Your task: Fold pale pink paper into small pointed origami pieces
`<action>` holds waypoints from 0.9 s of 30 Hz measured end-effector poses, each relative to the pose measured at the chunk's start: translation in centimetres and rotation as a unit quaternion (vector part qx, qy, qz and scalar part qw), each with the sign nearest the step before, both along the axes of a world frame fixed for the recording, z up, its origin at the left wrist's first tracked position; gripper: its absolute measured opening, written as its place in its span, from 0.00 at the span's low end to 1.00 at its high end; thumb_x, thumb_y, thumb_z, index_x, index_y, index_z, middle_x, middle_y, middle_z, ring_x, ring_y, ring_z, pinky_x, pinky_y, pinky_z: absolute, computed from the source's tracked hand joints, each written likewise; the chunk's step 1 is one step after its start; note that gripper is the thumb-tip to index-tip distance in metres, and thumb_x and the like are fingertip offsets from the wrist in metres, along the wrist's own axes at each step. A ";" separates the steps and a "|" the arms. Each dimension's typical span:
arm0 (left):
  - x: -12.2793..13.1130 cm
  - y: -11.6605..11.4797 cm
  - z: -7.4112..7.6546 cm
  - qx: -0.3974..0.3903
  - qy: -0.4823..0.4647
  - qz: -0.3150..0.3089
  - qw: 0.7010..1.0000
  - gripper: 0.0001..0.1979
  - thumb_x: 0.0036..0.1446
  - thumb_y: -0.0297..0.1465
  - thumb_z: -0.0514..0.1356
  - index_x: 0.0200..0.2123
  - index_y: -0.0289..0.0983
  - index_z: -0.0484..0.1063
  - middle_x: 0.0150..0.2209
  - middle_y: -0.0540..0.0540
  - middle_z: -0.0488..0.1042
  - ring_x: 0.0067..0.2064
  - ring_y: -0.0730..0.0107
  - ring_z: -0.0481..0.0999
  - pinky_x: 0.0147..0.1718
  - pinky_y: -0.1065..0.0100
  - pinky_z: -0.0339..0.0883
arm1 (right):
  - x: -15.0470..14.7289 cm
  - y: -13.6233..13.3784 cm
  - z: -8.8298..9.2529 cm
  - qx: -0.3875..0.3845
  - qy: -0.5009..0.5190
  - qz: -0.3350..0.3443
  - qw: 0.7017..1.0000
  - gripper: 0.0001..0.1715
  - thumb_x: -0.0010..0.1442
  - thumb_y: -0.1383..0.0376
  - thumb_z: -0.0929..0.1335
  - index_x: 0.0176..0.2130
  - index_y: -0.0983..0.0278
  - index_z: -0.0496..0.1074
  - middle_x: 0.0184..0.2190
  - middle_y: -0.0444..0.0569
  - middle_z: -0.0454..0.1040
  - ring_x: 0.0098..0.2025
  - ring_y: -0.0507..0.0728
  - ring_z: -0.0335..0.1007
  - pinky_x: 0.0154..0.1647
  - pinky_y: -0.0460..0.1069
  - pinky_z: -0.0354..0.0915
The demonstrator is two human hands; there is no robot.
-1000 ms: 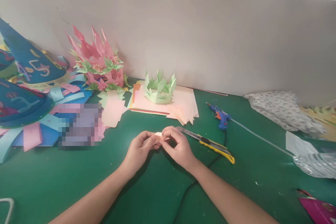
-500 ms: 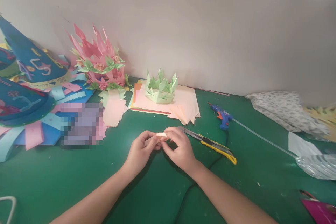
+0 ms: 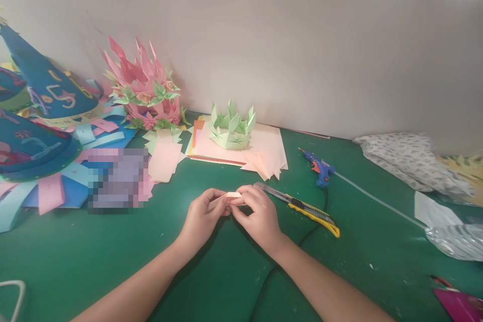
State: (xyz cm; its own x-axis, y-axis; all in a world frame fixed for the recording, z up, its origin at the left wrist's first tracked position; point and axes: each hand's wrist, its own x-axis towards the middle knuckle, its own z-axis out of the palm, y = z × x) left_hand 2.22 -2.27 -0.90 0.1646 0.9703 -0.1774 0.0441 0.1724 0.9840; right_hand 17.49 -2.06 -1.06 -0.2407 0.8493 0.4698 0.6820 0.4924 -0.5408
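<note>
Between the fingertips of both hands is a small folded piece of pale peach paper [image 3: 233,194], partly hidden by the fingers. My left hand [image 3: 204,216] pinches it from the left side, closed. From the right, my right hand [image 3: 260,214] grips the same paper, thumb and fingers pressed together. A yellow utility knife [image 3: 307,211] lies just right of my right hand. Beyond the hands, a pale green folded-paper crown [image 3: 232,128] stands on a stack of peach paper sheets [image 3: 267,143]. Several folded peach pieces [image 3: 260,163] rest on the stack's front edge.
A blue glue gun [image 3: 319,167] lies right of the stack, its black cord [image 3: 266,282] running toward me. Pink paper crowns [image 3: 141,85] and blue cone hats [image 3: 41,80] stand at the left. A plastic bottle [image 3: 456,240] and patterned cloth [image 3: 411,158] lie at the right.
Both hands keep hold of the folded paper, with only slight finger shifts. The view has moved a little; the things on the table stay put.
</note>
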 end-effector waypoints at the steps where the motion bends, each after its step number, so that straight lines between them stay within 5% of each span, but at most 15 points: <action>1: 0.0 0.0 0.0 -0.005 -0.010 0.002 1.000 0.15 0.53 0.42 0.56 0.36 0.36 0.68 0.32 0.47 0.74 0.32 0.69 0.75 0.35 0.67 0.69 | 0.0 0.0 0.0 0.006 -0.004 0.003 1.000 0.06 0.53 0.71 0.65 0.27 0.61 0.70 0.31 0.47 0.71 0.35 0.55 0.65 0.34 0.49 0.62; 15: 0.0 0.0 0.5 -0.016 -0.030 -0.005 0.999 0.15 0.52 0.40 0.57 0.39 0.37 0.70 0.36 0.48 0.74 0.32 0.72 0.74 0.34 0.70 0.70 | -0.2 -0.2 0.5 0.001 -0.029 0.007 1.000 0.07 0.54 0.71 0.65 0.29 0.60 0.71 0.31 0.46 0.71 0.34 0.55 0.65 0.33 0.48 0.61; 27: -0.2 0.3 0.8 -0.040 -0.053 0.040 0.997 0.17 0.50 0.40 0.59 0.40 0.36 0.68 0.37 0.47 0.75 0.35 0.68 0.76 0.36 0.69 0.70 | 0.1 0.0 1.2 0.018 0.039 0.030 0.999 0.10 0.55 0.63 0.67 0.40 0.57 0.72 0.38 0.48 0.70 0.41 0.57 0.65 0.43 0.53 0.63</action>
State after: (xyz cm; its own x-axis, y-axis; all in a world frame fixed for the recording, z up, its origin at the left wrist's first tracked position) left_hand 2.05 -1.99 -0.10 0.1096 0.9647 -0.2395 -0.0758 0.2484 0.9657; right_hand 17.62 -2.08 0.09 -0.2524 0.8170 0.5184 0.6072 0.5509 -0.5726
